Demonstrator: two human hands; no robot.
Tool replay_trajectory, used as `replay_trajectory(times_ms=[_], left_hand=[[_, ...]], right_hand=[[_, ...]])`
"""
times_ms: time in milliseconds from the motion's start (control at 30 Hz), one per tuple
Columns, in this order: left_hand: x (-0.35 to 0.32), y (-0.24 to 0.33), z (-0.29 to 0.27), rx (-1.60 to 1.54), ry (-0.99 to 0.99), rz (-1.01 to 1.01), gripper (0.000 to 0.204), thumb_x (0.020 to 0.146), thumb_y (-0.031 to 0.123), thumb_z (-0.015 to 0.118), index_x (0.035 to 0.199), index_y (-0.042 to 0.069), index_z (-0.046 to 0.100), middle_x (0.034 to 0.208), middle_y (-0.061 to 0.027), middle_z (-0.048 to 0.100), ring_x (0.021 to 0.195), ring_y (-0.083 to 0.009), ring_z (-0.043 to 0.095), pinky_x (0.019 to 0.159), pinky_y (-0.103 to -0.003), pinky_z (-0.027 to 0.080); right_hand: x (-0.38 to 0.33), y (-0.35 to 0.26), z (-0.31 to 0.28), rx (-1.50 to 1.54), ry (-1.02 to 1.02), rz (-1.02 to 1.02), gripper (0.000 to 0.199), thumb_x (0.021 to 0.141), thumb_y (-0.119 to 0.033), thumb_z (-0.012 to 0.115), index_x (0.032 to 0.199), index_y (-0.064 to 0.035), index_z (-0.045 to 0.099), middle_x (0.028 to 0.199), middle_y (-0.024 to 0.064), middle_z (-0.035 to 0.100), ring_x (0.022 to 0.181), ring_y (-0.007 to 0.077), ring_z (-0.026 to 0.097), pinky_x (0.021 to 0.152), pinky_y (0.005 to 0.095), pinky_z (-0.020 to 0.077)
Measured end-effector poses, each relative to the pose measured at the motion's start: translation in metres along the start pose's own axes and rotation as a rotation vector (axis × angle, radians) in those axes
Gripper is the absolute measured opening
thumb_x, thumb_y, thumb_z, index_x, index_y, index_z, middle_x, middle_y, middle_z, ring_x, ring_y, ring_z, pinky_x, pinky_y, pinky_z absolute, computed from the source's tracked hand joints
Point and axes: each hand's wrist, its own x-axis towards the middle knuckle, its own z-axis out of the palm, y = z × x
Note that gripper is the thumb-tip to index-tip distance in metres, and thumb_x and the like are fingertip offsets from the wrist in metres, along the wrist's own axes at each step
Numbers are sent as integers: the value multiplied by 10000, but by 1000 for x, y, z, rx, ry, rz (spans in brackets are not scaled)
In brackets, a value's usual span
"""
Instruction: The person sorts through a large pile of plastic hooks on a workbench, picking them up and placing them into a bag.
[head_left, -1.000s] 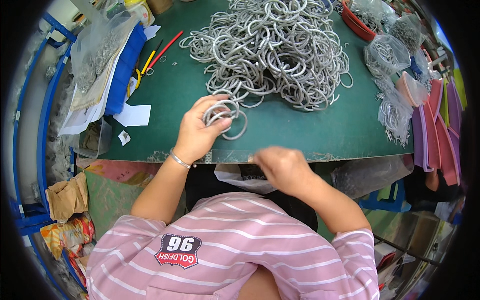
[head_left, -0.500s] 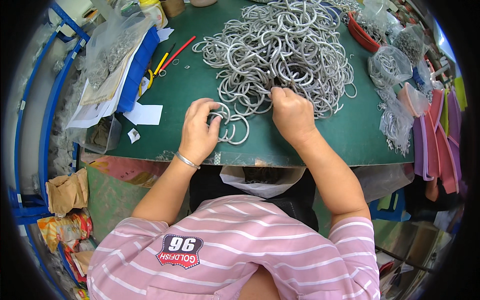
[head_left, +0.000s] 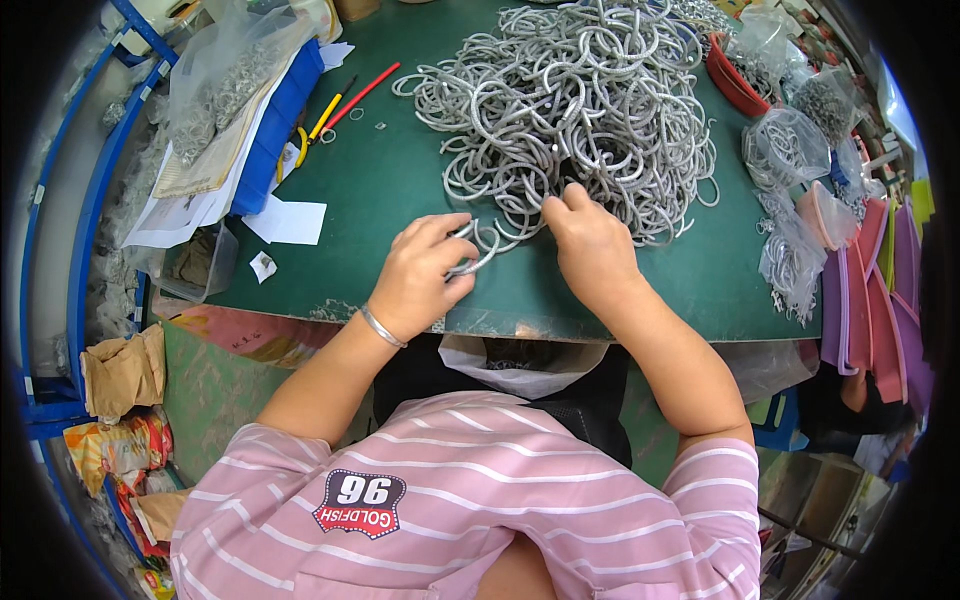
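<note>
A large heap of silvery-grey open metal rings (head_left: pixel 560 110), C-shaped with a textured surface, covers the middle of the green table. My left hand (head_left: pixel 425 270), a bangle on its wrist, curls its fingers around a few loose rings (head_left: pixel 488 243) just in front of the heap. Their gripped ends are hidden by the fingers. At the heap's near edge my right hand (head_left: pixel 597 245) is closed, thumb and forefinger pinched close to the rings. What it pinches is hidden from view.
A blue tray (head_left: pixel 285 125) with papers and a bag of metal parts stands at left, beside yellow-handled pliers (head_left: pixel 325 115) and a red stick (head_left: pixel 370 90). To the right are a red bowl (head_left: pixel 735 75) and bagged rings (head_left: pixel 785 145). The table's front edge (head_left: pixel 525 333) lies near my wrists.
My left fingers have closed around the loose rings that lay spread by them and drawn them together. The right hand stays at the heap's edge, its knuckles turned slightly. The whole view has shifted slightly.
</note>
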Motion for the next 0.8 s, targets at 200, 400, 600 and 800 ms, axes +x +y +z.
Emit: replay_trajectory(times_ms=[200, 400, 600, 800], left_hand=[[1, 7, -1, -1077, 242, -744, 157, 877, -23, 557, 1033, -2, 567, 1116, -170, 629, 1008, -226, 636, 828, -366, 575], [8, 11, 3, -1172, 276, -831, 243, 886, -61, 477, 1097, 2, 580, 1108, -120, 633, 988, -172, 636, 807, -322, 570], [15, 23, 0, -175, -53, -251, 478, 673, 128, 801, 1118, 69, 636, 1189, -169, 534, 1093, -339, 529, 903, -396, 469], [20, 35, 13, 205, -181, -147, 327, 625, 93, 810, 909, 42, 655, 1176, -166, 551, 1041, -355, 531, 874, -413, 465]], right_hand=[[-6, 21, 25, 510, 374, 122, 191, 719, 7, 610, 885, -86, 627, 798, 89, 575, 665, 288, 602, 586, 369, 514], [-18, 35, 29, 315, 343, -187, 210, 690, 34, 635, 875, -64, 649, 833, 73, 576, 735, 253, 599, 639, 330, 513], [-12, 26, 10, 536, 369, -118, 229, 681, 70, 640, 864, -67, 655, 860, 81, 577, 748, 248, 581, 644, 324, 491], [-10, 24, -3, 1271, 452, 348, 114, 810, 92, 630, 883, 4, 633, 800, 49, 538, 622, 107, 566, 528, 240, 464]])
